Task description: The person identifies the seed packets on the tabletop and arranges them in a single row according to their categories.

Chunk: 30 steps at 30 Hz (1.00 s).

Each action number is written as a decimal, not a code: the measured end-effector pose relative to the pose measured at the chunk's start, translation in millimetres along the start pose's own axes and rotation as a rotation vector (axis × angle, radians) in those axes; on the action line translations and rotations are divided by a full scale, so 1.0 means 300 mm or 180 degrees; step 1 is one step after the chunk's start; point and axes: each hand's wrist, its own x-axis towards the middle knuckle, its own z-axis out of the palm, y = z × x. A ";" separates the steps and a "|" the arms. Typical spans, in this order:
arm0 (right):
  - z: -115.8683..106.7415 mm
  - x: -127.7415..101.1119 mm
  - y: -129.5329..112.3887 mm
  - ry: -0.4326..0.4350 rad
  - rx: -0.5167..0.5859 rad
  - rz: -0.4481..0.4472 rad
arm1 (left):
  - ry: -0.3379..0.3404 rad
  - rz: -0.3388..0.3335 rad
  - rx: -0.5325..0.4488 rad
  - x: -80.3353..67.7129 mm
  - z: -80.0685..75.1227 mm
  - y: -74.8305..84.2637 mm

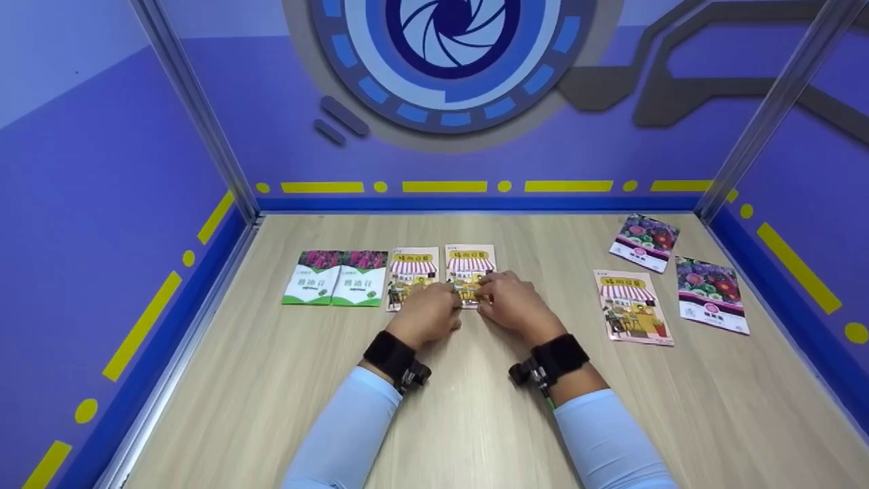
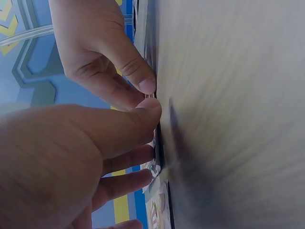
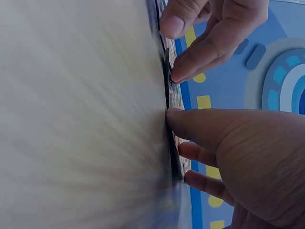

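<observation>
Two hands, the left hand (image 1: 426,314) and right hand (image 1: 514,304), pinch the near edge of one shop-front seed packet (image 1: 470,266) lying flat mid-worktop (image 1: 475,407), thumbs low as if squaring it into the far row.

1. The table (image 1: 475,421) under my hands is pale wood-grain laminate, smooth and matt.
2. The seed packets (image 1: 470,265) at frame centre look like printed paper with a slight sheen.
3. The corner posts (image 1: 197,109) at upper left are brushed metal.
4. My wrist straps (image 1: 388,353) are black cloth; my sleeves (image 1: 346,435) are smooth light-blue fabric.
</observation>
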 end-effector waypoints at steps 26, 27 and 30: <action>0.008 0.003 -0.040 -0.0068 0.0083 -0.0139 | 0.0026 -0.0206 0.0073 -0.002 -0.001 -0.018; 0.008 0.003 -0.041 -0.0057 0.0076 -0.0150 | 0.0025 -0.0212 0.0075 -0.001 0.000 -0.019; 0.010 0.003 -0.046 -0.0035 0.0068 -0.0158 | -0.0016 -0.0248 0.0070 0.000 0.000 -0.022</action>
